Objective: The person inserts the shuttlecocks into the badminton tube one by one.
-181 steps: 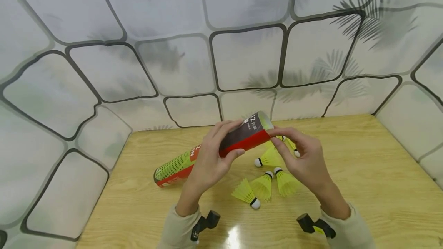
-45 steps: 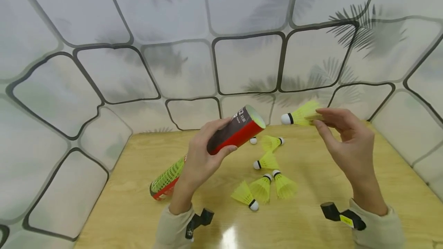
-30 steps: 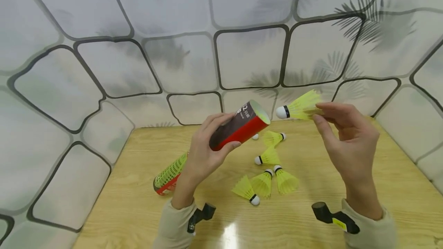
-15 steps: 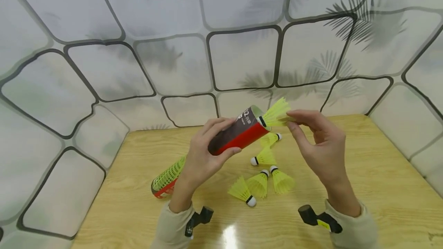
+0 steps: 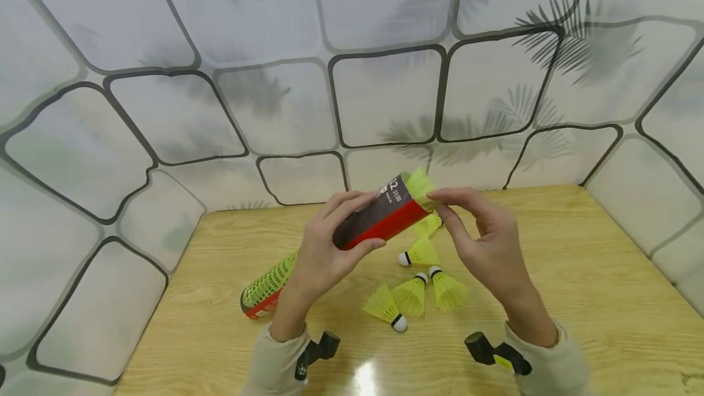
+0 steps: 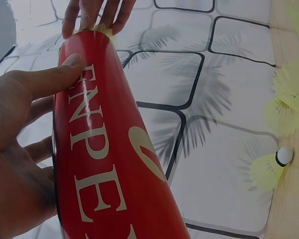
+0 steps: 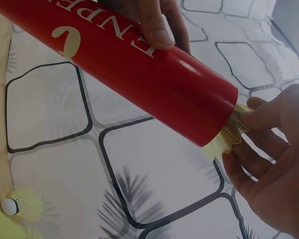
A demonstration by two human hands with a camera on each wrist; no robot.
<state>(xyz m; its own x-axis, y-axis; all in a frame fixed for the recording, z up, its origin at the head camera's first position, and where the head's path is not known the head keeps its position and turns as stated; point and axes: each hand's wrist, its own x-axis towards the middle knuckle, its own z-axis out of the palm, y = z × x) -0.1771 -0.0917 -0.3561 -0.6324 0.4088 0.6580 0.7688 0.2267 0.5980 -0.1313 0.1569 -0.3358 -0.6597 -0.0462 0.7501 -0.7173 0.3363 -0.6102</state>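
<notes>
My left hand point(image 5: 330, 246) grips a red, black and green shuttlecock tube point(image 5: 382, 216) around its upper part. The tube is tilted, its mouth up toward the right and its lower end down near the table on the left. At the mouth, my right hand point(image 5: 486, 240) pinches the yellow skirt of a shuttlecock point(image 5: 420, 188). That shuttlecock's cork end is hidden inside the tube; only the skirt edge sticks out, as the right wrist view shows on the skirt point(image 7: 231, 129). In the left wrist view, white letters run along the tube's red side point(image 6: 99, 129).
Several yellow shuttlecocks lie on the wooden table point(image 5: 594, 274), among them one shuttlecock point(image 5: 420, 252) below the tube mouth and another shuttlecock point(image 5: 385, 305) nearer the front. A patterned wall covering point(image 5: 390, 96) rises behind the table and at both sides.
Over the last second my right hand has moved left and brought the shuttlecock cork-first into the tube's mouth, where it has slid in up to the skirt. The left hand keeps its grip.
</notes>
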